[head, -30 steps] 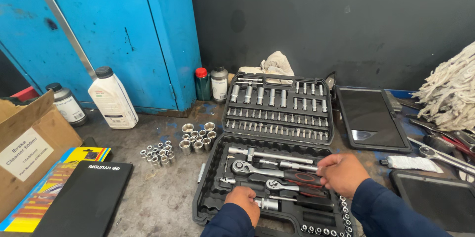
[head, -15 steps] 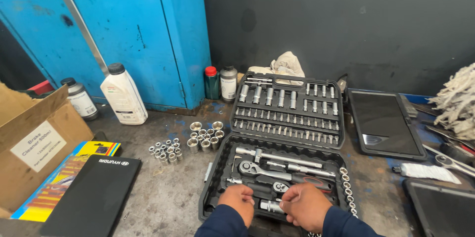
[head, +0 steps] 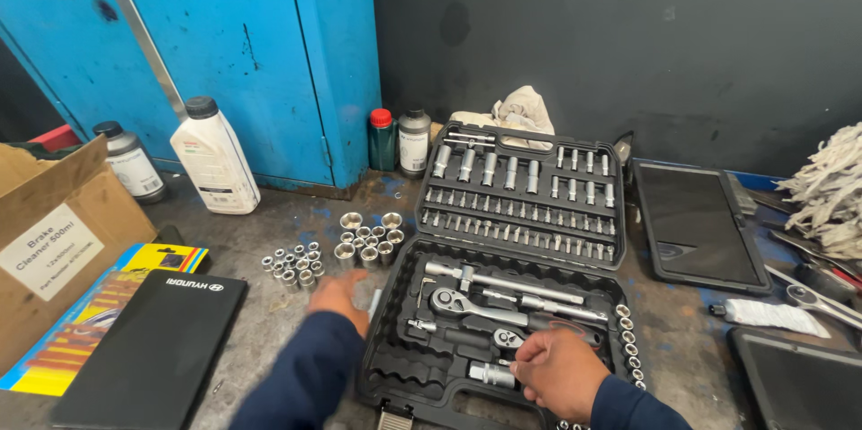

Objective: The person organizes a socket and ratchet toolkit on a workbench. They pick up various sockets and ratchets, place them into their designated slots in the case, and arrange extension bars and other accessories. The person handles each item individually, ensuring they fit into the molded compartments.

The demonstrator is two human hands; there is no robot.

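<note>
The right hand (head: 558, 371) rests in the lower tray of the open black socket case (head: 401, 367), fingers curled on a small chrome piece (head: 492, 374); the left hand (head: 339, 298) is blurred, just left of the case, and whether it is open or closed I cannot tell; loose sockets (head: 359, 237) lie near beyond it; a white bottle (head: 215, 158) stands further by the blue cabinet (head: 242, 44).

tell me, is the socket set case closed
No, the black socket case lies open on the bench, lid back, with rows of sockets and ratchets showing, and the right hand rests inside its lower half.
</note>
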